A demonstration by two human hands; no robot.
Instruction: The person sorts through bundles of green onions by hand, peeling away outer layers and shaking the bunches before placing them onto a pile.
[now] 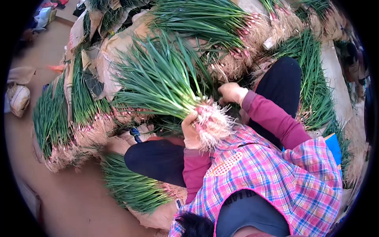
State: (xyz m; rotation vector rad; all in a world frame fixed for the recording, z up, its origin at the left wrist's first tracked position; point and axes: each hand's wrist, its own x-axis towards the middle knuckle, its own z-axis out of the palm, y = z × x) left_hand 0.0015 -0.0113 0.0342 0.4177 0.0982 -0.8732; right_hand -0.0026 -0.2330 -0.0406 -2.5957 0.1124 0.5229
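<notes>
A thick bunch of green onions [166,79], with long green leaves and pale pink bulbs with stringy roots, is in my left hand [190,131]. The fingers wrap round it just behind the bulbs, with the leaves fanning toward the upper left and the roots facing my lap. My right hand [233,94] is just right of the bunch, beside dark green leaves. Its fingers are bent inward, and whether they grip anything is hidden.
More onions with roots [209,19] lie across the top. Rows of bunches [81,118] stand at the left, another bunch [136,185] lies below my knee, and loose onions [314,83] are at the right. Brown paper [335,79] lies beyond them.
</notes>
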